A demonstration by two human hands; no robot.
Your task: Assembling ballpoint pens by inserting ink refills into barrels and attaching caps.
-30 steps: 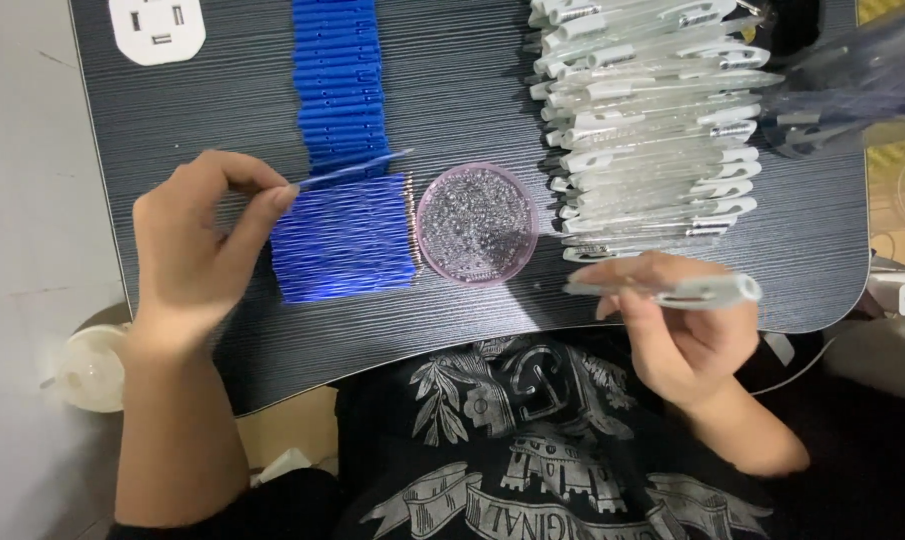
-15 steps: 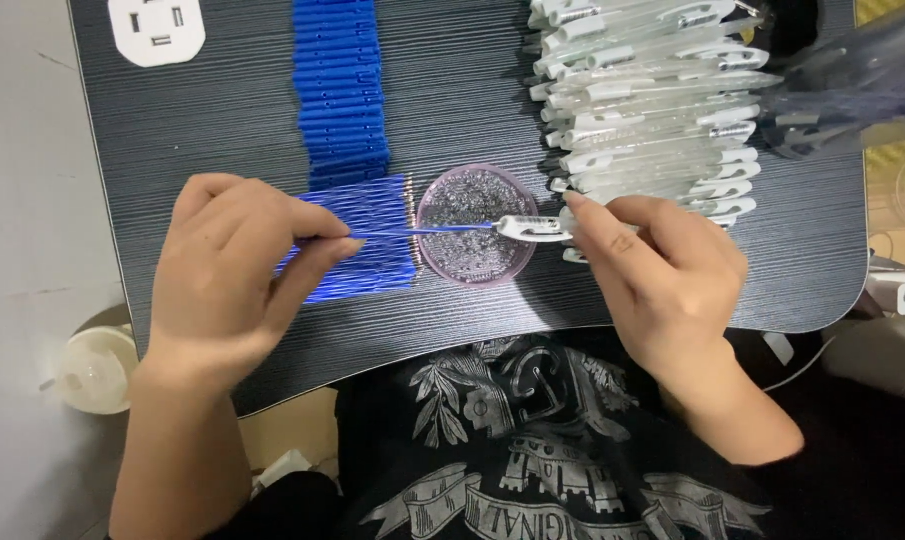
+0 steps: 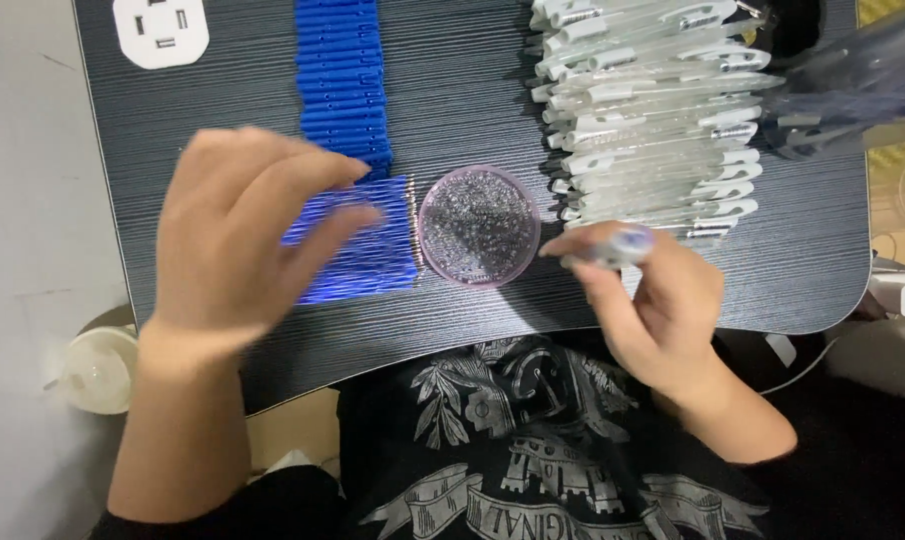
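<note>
Right hand (image 3: 663, 300) pinches one clear pen barrel (image 3: 608, 250) just right of the single round dish (image 3: 480, 226) of tiny springs. It looks light, stiff and a bit slick, so I'd grip mid-body. Left hand (image 3: 238, 235), blurred with fingers loosely spread, rests over the blue refills (image 3: 358, 262). Two refill batches, one big pile of barrels (image 3: 653, 110); too many to count.

We found bare desk (image 3: 228, 80) along the near edge; blue refills (image 3: 345, 90), dish (image 3: 479, 226) and pen barrels (image 3: 653, 110) crowded the far side.
</note>
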